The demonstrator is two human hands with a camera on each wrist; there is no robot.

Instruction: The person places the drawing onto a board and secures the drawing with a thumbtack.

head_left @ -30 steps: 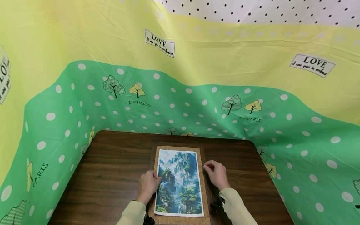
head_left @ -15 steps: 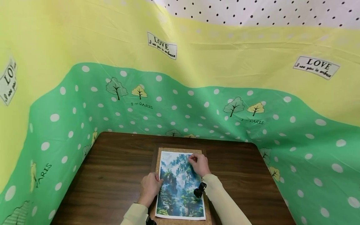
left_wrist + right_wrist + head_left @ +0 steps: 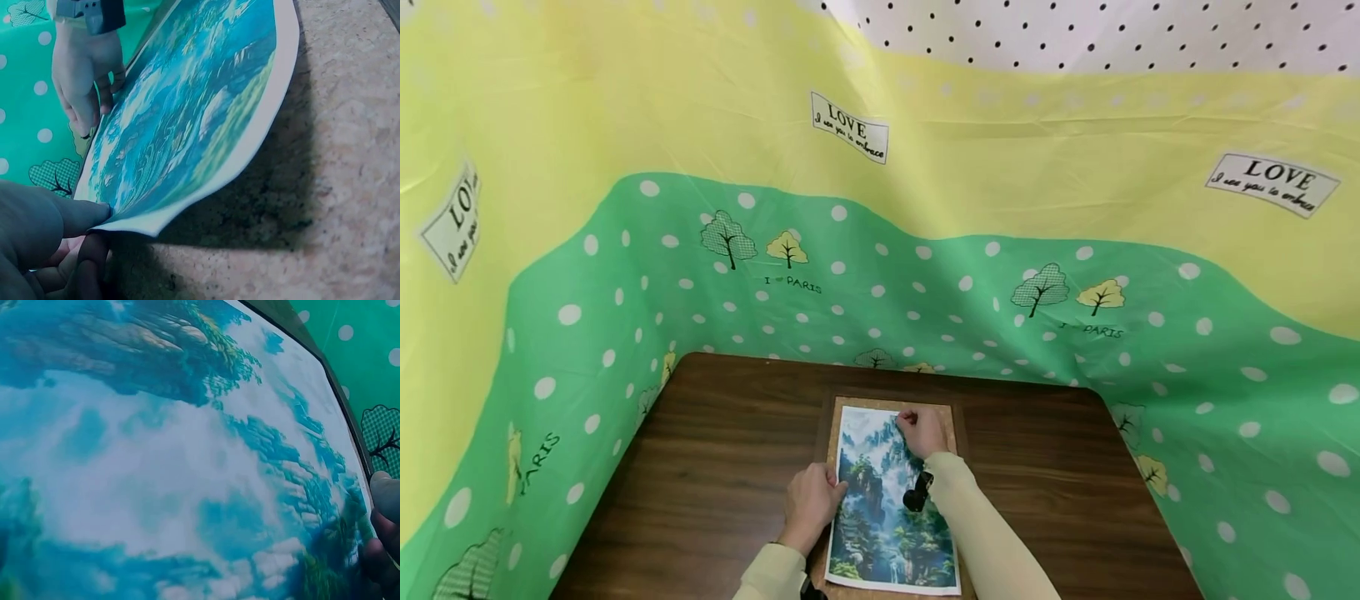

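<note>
While the landscape print (image 3: 887, 500) lies lengthwise on a cork board (image 3: 953, 414) in the middle of the dark wood tabletop (image 3: 715, 450), both hands work on it. L hand (image 3: 811, 500) is at the print's left edge, about halfway down; left wrist view shows thumb & fingers (image 3: 75, 215) clamped on that edge, lifting it so the paper bows up off the cork w/ a shadow under it. R hand (image 3: 921, 429) sits on the print's far end, near the top right corner, fingers curled down onto the paper; can't tell if they pinch it or only press. In the right wrist view the print (image 3: 187, 456) fills nearly everything, w/ fingertips (image 3: 384, 500) at the right border. Both arms are in pale yellow sleeves (image 3: 985, 533), w/ a small black camera unit (image 3: 917, 493) on the R wrist. A green polka-dot cloth (image 3: 925, 292) w/ trees & "PARIS" text, yellow above w/ "LOVE" labels, hangs round the tabletop on three sides.
</note>
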